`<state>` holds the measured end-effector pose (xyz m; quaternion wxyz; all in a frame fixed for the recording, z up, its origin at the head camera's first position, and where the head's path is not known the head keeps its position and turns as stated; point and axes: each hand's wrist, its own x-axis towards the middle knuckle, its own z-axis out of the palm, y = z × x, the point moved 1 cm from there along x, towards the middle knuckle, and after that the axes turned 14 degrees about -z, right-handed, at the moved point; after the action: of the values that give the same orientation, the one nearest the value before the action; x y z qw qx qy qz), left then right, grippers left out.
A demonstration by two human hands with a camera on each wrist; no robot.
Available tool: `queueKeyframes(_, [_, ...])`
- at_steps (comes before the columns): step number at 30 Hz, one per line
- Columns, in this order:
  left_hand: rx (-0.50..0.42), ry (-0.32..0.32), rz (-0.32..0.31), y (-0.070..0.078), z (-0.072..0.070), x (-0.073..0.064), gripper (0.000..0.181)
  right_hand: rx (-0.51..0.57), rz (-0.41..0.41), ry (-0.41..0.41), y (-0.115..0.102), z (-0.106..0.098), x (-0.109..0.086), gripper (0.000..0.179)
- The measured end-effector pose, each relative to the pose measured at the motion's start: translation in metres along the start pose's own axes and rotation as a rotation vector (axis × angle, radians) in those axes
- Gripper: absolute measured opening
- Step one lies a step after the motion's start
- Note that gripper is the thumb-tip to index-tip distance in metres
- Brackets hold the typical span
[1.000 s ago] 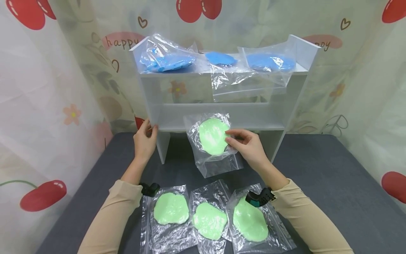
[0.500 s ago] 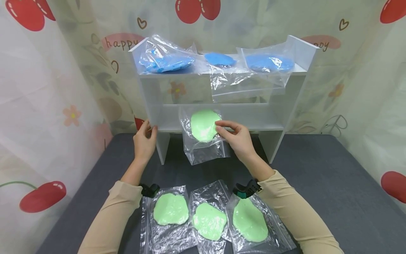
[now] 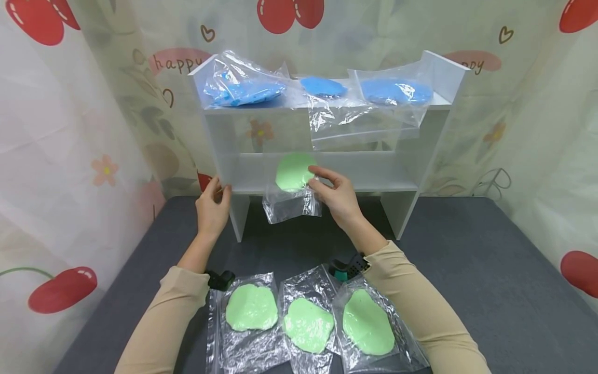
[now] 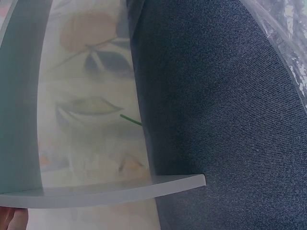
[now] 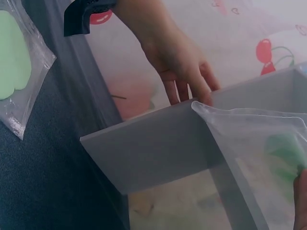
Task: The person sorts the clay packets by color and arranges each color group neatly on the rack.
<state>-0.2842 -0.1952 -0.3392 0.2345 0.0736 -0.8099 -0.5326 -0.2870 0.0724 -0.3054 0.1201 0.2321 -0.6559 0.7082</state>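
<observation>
Right hand (image 3: 335, 197) (head): thumb and index finger pinch the right edge of the green slab (image 3: 292, 172) through its clear bag (image 3: 290, 206), held up in front of the middle board (image 3: 374, 174).
Left hand (image 3: 212, 213) (head): bent fingers at the side panel (image 3: 223, 140); gripping or just touching, can't tell.
Handling: one-edge pinch, bag likely to droop; best moved slowly, slab level, panel braced.
Slab look: pale, flat, roundish.
Panel (left wrist): fingertips just visible beyond it; slab not in view.
Bag (right wrist): see-through, slab blurry inside.
</observation>
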Motion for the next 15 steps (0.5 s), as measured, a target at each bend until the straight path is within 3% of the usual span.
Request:
queueKeyframes(8, [-0.007,0.004,0.008,-0.001,0.001,0.001,0.038,-0.007,0.039,-0.021,0.003,0.01,0.008,0.043])
queueKeyframes(15, [-0.005,0.01,0.012,0.0,0.001,0.0,0.04,-0.039,0.061,-0.108,0.003,0.02,0.012,0.051])
